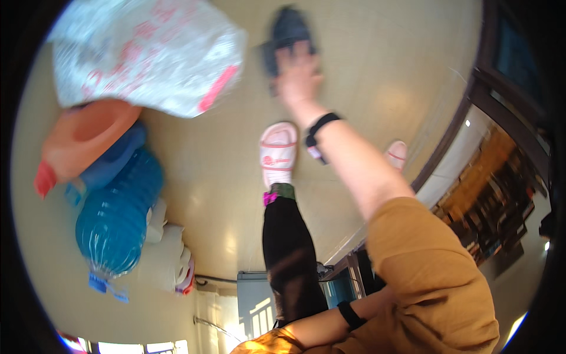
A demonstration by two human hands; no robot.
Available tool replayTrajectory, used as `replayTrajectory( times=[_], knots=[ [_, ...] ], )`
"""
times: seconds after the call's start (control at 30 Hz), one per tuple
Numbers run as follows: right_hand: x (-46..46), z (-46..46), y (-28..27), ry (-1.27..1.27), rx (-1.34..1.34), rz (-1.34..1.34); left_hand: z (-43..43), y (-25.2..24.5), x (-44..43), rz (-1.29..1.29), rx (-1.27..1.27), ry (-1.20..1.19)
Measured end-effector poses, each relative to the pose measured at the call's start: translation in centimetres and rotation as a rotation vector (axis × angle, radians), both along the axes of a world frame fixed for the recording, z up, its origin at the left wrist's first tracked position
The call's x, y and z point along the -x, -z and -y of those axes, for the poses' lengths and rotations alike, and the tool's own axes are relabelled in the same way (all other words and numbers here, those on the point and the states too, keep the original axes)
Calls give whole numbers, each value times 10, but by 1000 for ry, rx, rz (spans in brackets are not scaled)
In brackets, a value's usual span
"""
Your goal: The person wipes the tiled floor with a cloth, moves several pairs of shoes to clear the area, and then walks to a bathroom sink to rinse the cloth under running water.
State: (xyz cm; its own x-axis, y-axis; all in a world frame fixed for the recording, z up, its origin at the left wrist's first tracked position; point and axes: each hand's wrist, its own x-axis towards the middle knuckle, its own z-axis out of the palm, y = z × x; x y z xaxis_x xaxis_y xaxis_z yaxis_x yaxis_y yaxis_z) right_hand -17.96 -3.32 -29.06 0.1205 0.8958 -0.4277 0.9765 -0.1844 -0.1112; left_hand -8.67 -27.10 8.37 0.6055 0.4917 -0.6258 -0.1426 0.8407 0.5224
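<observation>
My right hand (300, 73) reaches down over dark footwear (289, 28), its fingers over the near part. Both are blurred, and the footwear looks gripped; whether it is one piece or a pair I cannot tell. A black band (322, 128) circles the right wrist. Below it, one foot wears a pale pink slipper (278, 150); the other pink slipper (397, 155) shows partly beyond my forearm. My left forearm crosses low in front of my body, with a black band on it. My left hand (381, 302) is mostly hidden behind the brown right sleeve.
On the left lie a translucent plastic bag (163, 66) with red print, an orange jug (90, 137) with a red cap, a blue jug (110, 159), a large bottle (117, 217) of blue liquid and white paper rolls (166, 256). Dark-framed furniture (475, 88) stands right.
</observation>
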Motion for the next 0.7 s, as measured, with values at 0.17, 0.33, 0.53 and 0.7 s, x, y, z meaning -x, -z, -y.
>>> replayTrajectory(
  times=[0.17,0.33,0.53,0.7],
  knots=[
    [5,22,-24,-608,46,-62,1,5,-13,13,-27,106],
    [-129,-12,-21,-633,-86,-100,-5,6,-31,-14,-47,174],
    [-342,47,3,193,-178,-44,3,15,-42,-184,-41,224],
    [-413,137,34,1096,-55,-170,14,11,-44,-178,-60,87]
  ],
)
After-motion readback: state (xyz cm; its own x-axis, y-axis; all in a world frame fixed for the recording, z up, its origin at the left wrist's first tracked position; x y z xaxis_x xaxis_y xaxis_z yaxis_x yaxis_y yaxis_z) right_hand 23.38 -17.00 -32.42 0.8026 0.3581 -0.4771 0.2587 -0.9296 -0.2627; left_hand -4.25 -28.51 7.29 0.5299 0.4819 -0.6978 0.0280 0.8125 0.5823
